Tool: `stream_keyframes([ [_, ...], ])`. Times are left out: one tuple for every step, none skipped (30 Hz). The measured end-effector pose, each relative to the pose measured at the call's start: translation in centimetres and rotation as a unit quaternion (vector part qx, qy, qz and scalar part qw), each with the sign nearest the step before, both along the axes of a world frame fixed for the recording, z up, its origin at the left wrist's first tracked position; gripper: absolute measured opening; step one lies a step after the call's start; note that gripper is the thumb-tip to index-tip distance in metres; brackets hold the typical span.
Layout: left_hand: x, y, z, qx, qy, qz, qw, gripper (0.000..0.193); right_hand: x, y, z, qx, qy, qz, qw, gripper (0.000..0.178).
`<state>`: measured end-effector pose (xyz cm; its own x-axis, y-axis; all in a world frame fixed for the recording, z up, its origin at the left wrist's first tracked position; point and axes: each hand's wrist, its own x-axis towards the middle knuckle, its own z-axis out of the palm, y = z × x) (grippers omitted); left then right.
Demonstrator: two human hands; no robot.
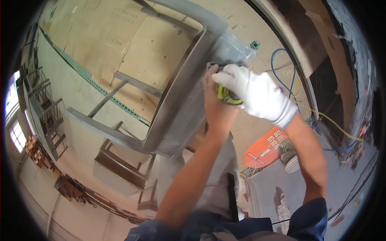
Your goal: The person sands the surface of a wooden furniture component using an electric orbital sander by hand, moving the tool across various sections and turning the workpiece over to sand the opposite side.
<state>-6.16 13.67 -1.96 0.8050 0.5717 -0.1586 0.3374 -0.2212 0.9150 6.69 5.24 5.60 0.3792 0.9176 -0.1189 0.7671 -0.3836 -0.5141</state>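
Note:
My bare left hand (217, 102) and my right hand (257, 91), in a white glove, are together on a yellow-green and black sander (227, 95). Its dark flat end shows just past my fingertips, against the grey end panel of a piece of furniture (181, 106). The right fingers wrap over the top of the tool, while the left hand grips its near left side. Much of the sander is hidden under both hands. Smooth grey rails and a curved frame make up the furniture, which extends to the upper left.
A blue hose (272, 60) and yellow cord (333, 124) run along the right. An orange sign (263, 149) lies beside a tub (291, 160) near my right forearm. Grey stool-like frames (124, 162) stand lower left. Stacked wood pieces (72, 186) line the far left.

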Motion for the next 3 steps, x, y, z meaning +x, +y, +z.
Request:
stream_keyframes([
  [1.4, -0.9, -0.3, 0.001, -0.018, 0.028, 0.999, 0.096, 1.7, -0.3, -0.1, -0.017, 0.01, 0.006, 1.0, 0.045],
  [2.6, -1.4, -0.5, -0.011, -0.011, 0.038, 0.999, 0.095, 3.3, -0.2, -0.1, -0.027, 0.005, 0.023, 0.999, 0.046],
  [3.5, -2.0, -0.8, -0.03, -0.006, 0.045, 0.999, 0.094, 4.5, -0.3, 0.1, -0.042, -0.002, 0.036, 0.998, 0.048],
])
